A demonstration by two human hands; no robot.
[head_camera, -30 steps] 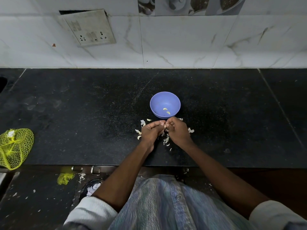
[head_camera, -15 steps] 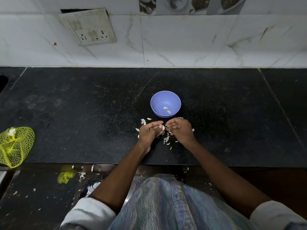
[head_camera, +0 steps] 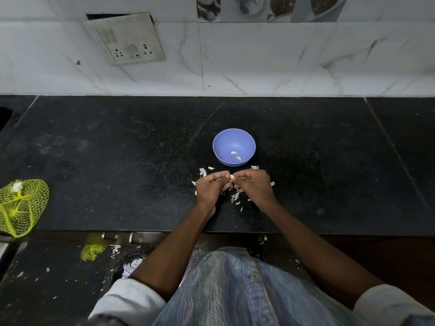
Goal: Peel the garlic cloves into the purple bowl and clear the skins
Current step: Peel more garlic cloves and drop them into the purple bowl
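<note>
A: Hands?
B: Both low over black counter (head_camera: pixel 117 161), just this side of the purple bowl (head_camera: pixel 234 147). Left hand (head_camera: pixel 211 188) & right hand (head_camera: pixel 253 185) meet fingertip to fingertip, fingers curled.
A: Holding what?
B: One garlic clove (head_camera: pixel 232 177), pale, small, pinched at the spot where the hands touch. Left fingers curl round it; right fingertips are on it too, tho which ones can't be made out.
A: Bowl?
B: Upright, apart from hands, nr middle of counter. 2 peeled cloves (head_camera: pixel 236 155) inside, lying on the bottom, close to each other.
A: Skins?
B: Garlic skins (head_camera: pixel 236 196) scattered on counter under & around both hands, a few bits up by the bowl's near side. More white flakes on lower surface front-left.
A: Else?
B: Yellow mesh bag (head_camera: pixel 22 207) at counter's far left edge, w/ something white in it. Switch plate (head_camera: pixel 128 38) on tiled wall, tilted.
</note>
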